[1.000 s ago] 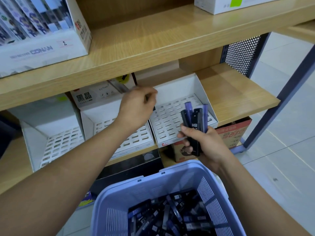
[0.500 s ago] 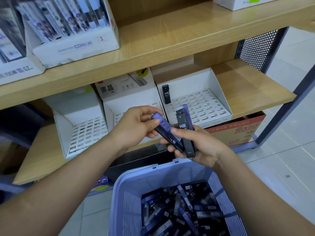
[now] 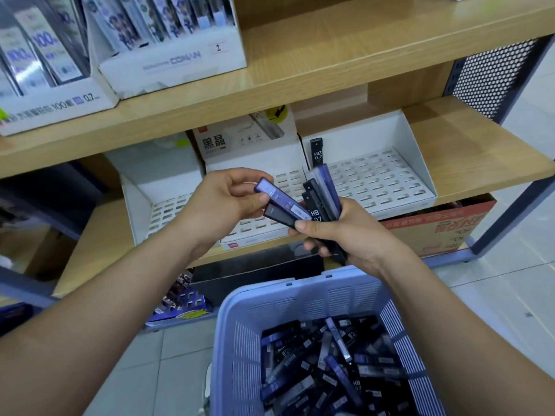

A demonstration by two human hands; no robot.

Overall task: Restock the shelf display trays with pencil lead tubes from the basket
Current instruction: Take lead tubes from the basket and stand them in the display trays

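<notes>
Your left hand is pinching a blue tube by its top end. Your right hand is gripping a bunch of tubes and touching the blue tube's low end too. The basket, full of more, is sitting at six o'clock. The white tray at one o'clock is holding a standing tube. Loosen the right hand a little, slide the blue tube out alone, and stand it next to that one.

One head-worn camera looks forward and down, close above a lilac slotted plastic basket. Pale wooden shelves stand just ahead.
</notes>
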